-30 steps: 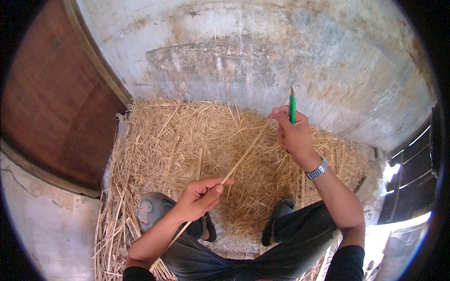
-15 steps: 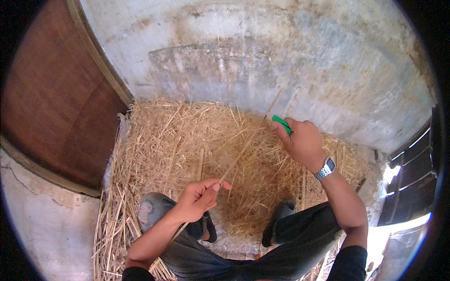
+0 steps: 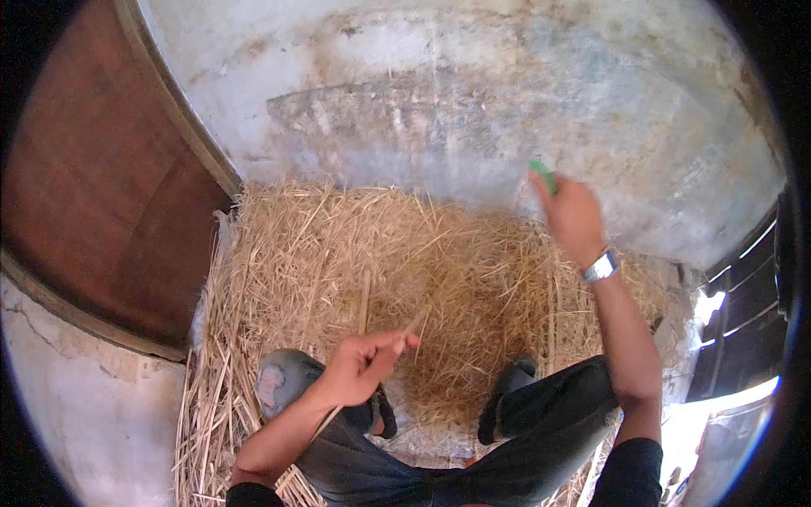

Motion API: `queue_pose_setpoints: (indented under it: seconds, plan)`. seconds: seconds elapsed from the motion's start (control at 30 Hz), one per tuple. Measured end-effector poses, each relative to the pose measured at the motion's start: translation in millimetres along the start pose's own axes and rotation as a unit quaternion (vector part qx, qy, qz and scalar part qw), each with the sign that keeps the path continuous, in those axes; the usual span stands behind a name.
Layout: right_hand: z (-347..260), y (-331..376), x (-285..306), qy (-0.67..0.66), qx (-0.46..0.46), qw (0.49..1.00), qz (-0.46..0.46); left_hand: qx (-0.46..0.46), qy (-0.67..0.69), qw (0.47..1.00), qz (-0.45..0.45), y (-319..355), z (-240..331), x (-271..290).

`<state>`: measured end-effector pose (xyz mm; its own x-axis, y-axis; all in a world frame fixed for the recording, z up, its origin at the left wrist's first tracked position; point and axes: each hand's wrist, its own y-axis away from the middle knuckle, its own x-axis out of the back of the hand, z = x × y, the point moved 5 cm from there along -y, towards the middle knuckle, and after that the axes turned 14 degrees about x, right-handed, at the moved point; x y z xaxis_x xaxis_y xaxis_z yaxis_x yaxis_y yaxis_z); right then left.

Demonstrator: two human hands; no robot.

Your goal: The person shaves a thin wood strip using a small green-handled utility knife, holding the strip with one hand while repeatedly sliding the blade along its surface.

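My left hand [image 3: 361, 367] is closed on a thin straw stalk [image 3: 416, 321] just above my left knee. The stalk's free end sticks out a short way past my fingers, up and to the right. My right hand [image 3: 573, 215], with a silver watch on its wrist, is raised in front of the wall and grips a green-handled tool [image 3: 542, 175]. Only the tool's green end shows above my fingers. Both hands hover over a pile of straw [image 3: 405, 262].
A stained grey wall [image 3: 473, 93] rises behind the straw. A brown wooden panel [image 3: 93, 194] stands at the left. My knees in dark trousers and my sandalled feet [image 3: 507, 397] rest at the pile's near edge. Bright openings lie at the lower right.
My right hand has swung up and to the right with the green tool, away from the stalk. The long stalk that ran between both hands now shows only as a short piece at my left hand.
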<state>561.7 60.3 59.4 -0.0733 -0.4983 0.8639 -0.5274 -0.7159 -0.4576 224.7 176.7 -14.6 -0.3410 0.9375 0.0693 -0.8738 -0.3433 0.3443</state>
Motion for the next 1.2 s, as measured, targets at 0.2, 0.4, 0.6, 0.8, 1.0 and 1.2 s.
queue_pose_setpoints:
  seconds: [0.2,0.4,0.6,0.8,1.0,1.2]
  plan:
    - [66.9,17.2,8.0,-0.230,-0.080,0.966,0.088,0.022,0.138,0.986,-0.091,2.6,-9.5,-0.5]
    - [-1.9,21.0,16.1,-0.579,-0.134,0.795,0.121,0.037,0.177,0.977,-0.114,-2.9,-5.5,-4.1]
    - [-26.5,22.6,9.6,-0.632,-0.121,0.760,0.092,0.055,0.171,0.970,-0.163,-5.6,-6.6,-13.9]
    - [-40.9,32.5,-5.2,-0.612,-0.092,0.785,0.033,0.060,0.167,0.968,-0.175,-6.5,-6.7,-17.8]
    - [-68.2,46.1,-9.3,-0.559,-0.038,0.828,-0.013,0.042,0.167,0.970,-0.172,-8.2,-4.4,-16.4]
    - [-122.3,69.9,-19.7,-0.443,0.061,0.878,-0.169,0.038,0.171,0.974,-0.141,-11.0,-6.6,-12.1]
